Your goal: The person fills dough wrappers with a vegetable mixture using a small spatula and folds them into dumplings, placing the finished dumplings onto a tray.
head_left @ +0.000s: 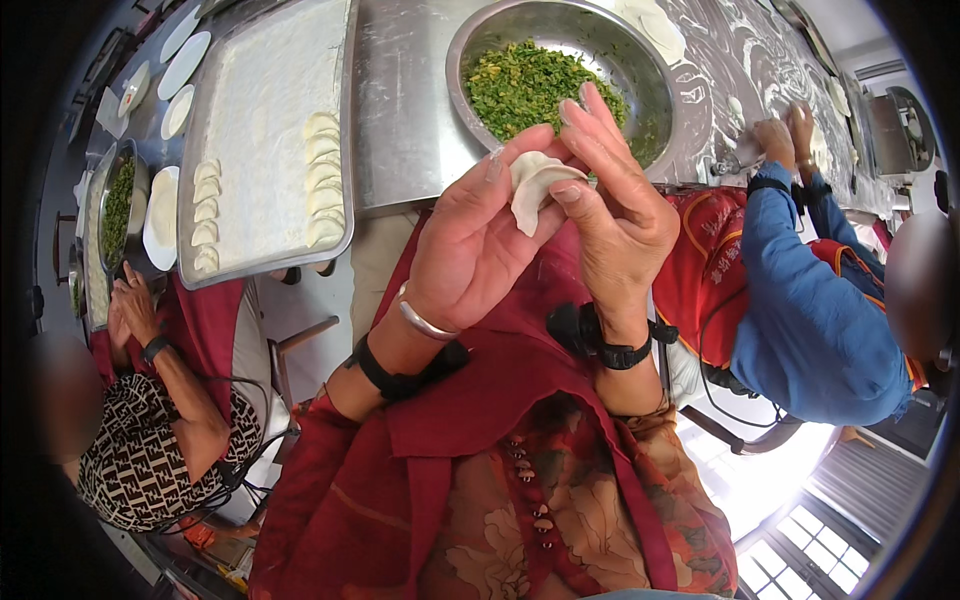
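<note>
A pale dumpling, its wrapper folded over, is held up in front of me between both hands. My left hand cups it from the left with the fingertips at its upper edge. My right hand pinches its right end between thumb and fingers. Just beyond the hands stands a steel bowl with chopped green filling in it. To the left lies a floured metal tray, with a row of finished dumplings along its right side and another row on its left.
At the right, a co-worker in blue sleeves has both hands on the floured table. Another person's hands are at the left, near a second bowl of filling. White plates stand beyond the tray. A chair is at lower left.
</note>
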`<state>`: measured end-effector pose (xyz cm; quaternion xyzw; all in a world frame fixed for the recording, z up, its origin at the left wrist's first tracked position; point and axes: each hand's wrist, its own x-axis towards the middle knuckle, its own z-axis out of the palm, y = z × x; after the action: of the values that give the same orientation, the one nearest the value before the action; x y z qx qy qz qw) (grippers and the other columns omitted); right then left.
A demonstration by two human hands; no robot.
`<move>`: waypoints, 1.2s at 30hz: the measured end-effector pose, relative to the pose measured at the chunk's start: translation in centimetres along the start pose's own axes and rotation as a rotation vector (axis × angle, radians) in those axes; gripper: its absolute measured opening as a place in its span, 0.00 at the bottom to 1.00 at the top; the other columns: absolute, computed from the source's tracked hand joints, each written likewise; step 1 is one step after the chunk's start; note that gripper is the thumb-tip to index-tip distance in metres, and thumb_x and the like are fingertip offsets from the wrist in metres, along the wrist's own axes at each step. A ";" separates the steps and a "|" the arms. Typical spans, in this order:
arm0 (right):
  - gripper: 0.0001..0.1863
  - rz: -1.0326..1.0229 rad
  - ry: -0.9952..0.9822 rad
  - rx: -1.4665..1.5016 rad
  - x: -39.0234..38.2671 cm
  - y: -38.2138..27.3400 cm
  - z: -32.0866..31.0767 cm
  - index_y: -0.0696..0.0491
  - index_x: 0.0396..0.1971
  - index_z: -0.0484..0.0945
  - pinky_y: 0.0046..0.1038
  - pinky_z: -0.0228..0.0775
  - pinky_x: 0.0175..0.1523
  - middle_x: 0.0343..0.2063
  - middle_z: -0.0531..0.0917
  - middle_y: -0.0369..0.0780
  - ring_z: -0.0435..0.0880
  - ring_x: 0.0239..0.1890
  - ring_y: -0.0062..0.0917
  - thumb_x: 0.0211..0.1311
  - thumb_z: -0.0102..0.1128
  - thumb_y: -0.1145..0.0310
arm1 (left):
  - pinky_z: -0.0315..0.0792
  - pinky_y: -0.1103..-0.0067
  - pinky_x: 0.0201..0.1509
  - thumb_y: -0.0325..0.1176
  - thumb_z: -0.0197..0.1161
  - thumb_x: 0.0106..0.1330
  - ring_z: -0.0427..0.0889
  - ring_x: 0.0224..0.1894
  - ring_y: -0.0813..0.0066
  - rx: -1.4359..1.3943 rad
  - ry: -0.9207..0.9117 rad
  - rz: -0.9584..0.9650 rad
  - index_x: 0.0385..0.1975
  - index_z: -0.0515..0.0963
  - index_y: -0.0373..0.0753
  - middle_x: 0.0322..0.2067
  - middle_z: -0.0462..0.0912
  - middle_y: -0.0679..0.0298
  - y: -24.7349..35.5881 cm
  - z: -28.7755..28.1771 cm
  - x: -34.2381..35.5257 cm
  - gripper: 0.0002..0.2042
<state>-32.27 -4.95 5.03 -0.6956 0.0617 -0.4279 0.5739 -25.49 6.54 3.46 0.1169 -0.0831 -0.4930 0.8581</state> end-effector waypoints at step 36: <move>0.06 -0.098 -0.242 -0.080 0.9 0.8 -1.7 0.56 0.32 0.86 0.51 0.52 0.72 0.39 0.88 0.44 0.77 0.61 0.45 0.53 0.69 0.78 | 0.66 0.66 0.70 0.40 0.45 0.79 0.75 0.59 0.69 -0.054 0.058 -0.160 0.61 0.67 0.30 0.56 0.75 0.58 0.8 0.0 -0.7 0.21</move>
<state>-32.47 -6.99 4.82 -0.7667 -0.0250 -0.3654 0.5273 -25.14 7.55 3.69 0.1142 -0.0353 -0.5586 0.8208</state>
